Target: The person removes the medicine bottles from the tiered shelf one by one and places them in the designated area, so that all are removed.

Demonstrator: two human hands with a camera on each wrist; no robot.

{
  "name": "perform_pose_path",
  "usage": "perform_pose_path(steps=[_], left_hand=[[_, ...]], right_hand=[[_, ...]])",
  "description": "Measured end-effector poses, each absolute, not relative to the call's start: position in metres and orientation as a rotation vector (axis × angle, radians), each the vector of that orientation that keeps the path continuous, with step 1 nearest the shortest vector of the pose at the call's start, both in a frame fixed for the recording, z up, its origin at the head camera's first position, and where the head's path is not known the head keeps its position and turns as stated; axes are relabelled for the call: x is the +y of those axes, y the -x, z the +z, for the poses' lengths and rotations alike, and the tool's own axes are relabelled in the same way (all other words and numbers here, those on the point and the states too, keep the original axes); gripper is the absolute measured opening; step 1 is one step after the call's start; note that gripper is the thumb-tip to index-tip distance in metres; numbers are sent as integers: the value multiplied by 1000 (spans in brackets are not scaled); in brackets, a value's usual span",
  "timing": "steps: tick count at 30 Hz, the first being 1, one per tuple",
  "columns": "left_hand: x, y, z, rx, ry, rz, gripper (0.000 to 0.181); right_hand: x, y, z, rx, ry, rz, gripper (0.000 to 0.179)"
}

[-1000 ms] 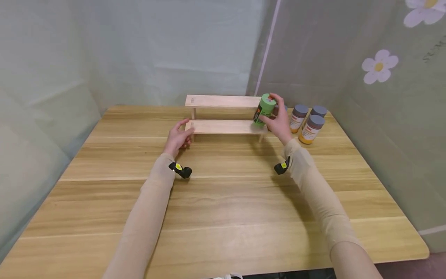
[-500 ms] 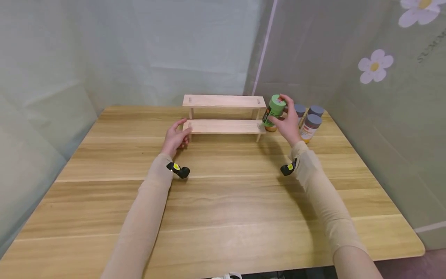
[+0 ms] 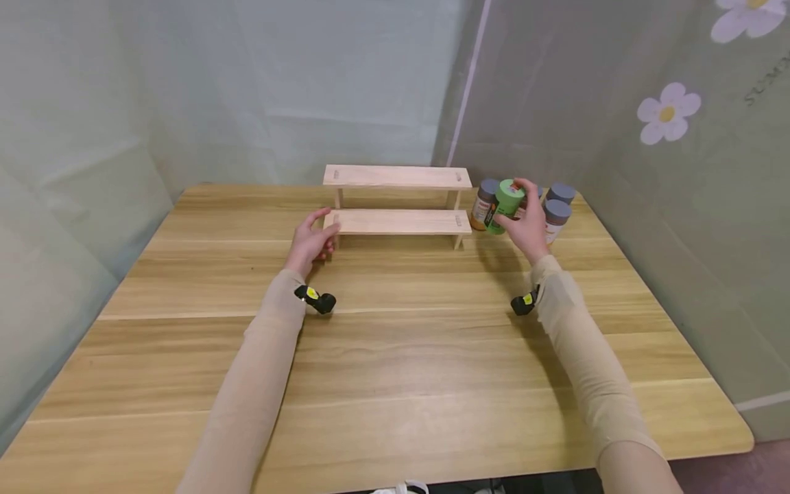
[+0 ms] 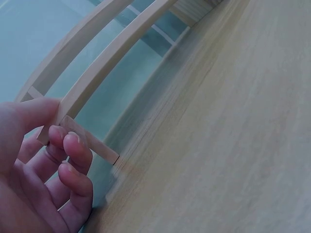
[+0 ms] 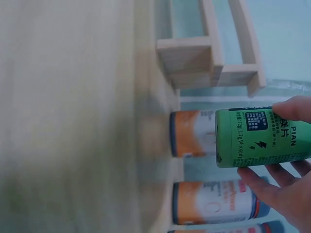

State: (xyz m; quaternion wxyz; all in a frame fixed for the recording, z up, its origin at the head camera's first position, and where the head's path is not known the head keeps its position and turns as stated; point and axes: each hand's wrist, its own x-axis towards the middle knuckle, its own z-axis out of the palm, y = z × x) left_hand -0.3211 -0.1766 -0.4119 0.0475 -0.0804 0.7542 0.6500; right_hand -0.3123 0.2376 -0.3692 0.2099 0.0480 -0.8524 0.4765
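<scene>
A small two-tier wooden shelf (image 3: 398,221) stands toward the back of the table. At its left end my left hand (image 3: 310,241) grips the lower board, thumb on top and fingers curled beneath, as the left wrist view shows at the board's end (image 4: 92,80). My right hand (image 3: 529,225) holds a green tablet bottle (image 3: 509,197) between thumb and fingers, to the right of the shelf. In the right wrist view the green bottle (image 5: 262,137) is tilted little, its base raised off the table, overlapping an orange-and-white bottle (image 5: 192,133) behind it.
Several grey-lidded bottles stand at the back right: one bottle (image 3: 483,206) beside the shelf, another bottle (image 3: 557,218) right of my right hand. The wooden table (image 3: 395,357) reaches a fabric backdrop (image 3: 296,89) behind the shelf.
My right hand has carried the green bottle rightward and slightly down, from over the lower board's right end to in front of the grey-lidded bottles. My left hand has kept its grip.
</scene>
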Motion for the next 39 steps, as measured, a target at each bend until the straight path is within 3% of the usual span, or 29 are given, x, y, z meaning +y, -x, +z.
perform_pose_path(steps=[14, 22, 29, 39], left_hand=[[-174, 319, -407, 2232, 281, 2014, 57], [-173, 297, -383, 2235, 286, 1994, 57], [-182, 321, -415, 2232, 294, 2022, 58], [-170, 316, -421, 2274, 236, 1987, 58]], right_hand=[[252, 318, -386, -2507, -5, 1289, 80], [251, 323, -392, -2568, 12, 1340, 82], [249, 325, -393, -2579, 0, 1339, 83], [247, 306, -388, -2588, 12, 1160, 74]])
